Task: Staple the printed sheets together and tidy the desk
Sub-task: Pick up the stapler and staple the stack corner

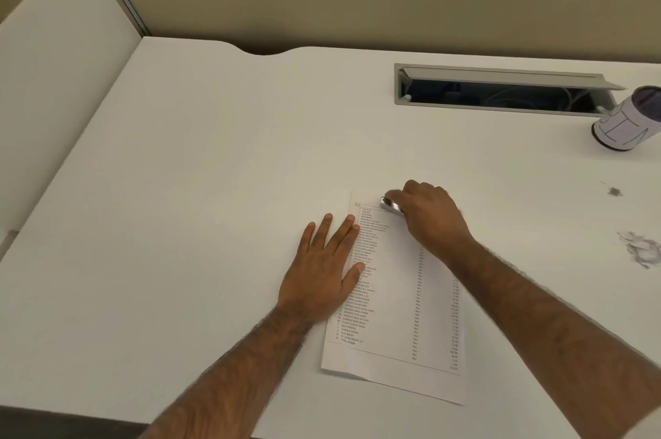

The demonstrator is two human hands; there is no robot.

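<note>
The fingers (411, 190) of the right hand (434, 220) are curled round a small metallic stapler (390, 205), which is held at the top edge of the printed sheets (397, 299), near their middle. The stapler's nose is pointed left; how its jaws stand is hidden by the fingers.

The left hand (320, 276) is laid flat with its fingers (341, 236) straight and slightly spread. The thumb and forefinger are pressed on the left margin of the sheets; the rest of the hand is rested on the white tabletop (200, 195).

The sheets are set slightly askew, top tilted left, in front of the person. A numbered list in capitals with two columns of figures is printed on the top sheet. The print is blurred; some lines appear to read "GARBAGE BAGS" and "HAND BRUSH".

The bottom right corner of the sheets is brought near the tabletop's front edge. A broad stretch of tabletop is seen to the left, up to a rounded white side panel (53, 74), and beyond the sheets up to a grey cable hatch (500, 75) with its flap raised.

At the far right, a cup (624, 124) wrapped in paper with hand-drawn outlines is stood near the hatch, and crumpled paper scraps (640, 249) are left by the right edge.
</note>
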